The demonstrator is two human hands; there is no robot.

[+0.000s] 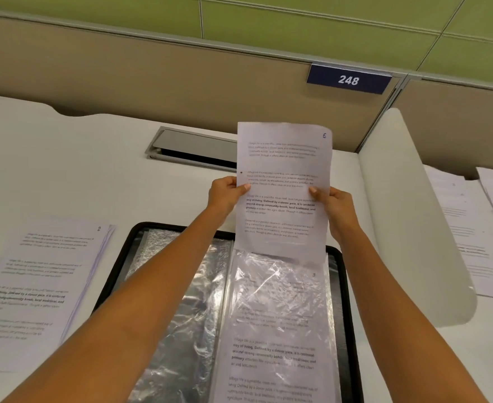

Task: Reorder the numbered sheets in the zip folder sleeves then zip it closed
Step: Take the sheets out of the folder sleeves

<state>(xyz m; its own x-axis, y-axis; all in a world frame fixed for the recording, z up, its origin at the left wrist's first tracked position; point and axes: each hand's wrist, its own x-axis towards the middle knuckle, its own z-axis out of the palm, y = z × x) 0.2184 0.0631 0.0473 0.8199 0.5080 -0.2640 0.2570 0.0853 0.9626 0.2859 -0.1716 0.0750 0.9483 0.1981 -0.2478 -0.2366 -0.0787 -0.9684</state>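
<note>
- At twelve o'clock above the open folder, our left hand [226,196] and right hand [338,207] pinch the white printed sheet marked 6 [283,158] by its long edges. Each thumb lies on the printed face, with the fingers curled behind.
- We hold the sheet upright, with its bottom edge meeting the mouth of the clear crinkled plastic sleeve [280,289] at six o'clock from the grip.
- That sleeve already shows a sheet marked 3 [274,356]. We cannot tell whether the 6 sits in the same pocket or in one behind it.
- The sleeve lies on the right half of the black zip folder [110,274]. The folder is spread flat and unzipped on the pale desk [94,170].
- At nine o'clock from the folder, a white sheet marked 2 [41,271] tops a small pile. At three o'clock, loose white papers [469,228] lie beyond a divider.
- We judge the step to be sorting, well short of zipping, with sheet 6 passing through a sleeve mouth.
- The next move calls for both hands to keep the sheet square and taut. A limp corner could snag on the soft plastic lip.
</note>
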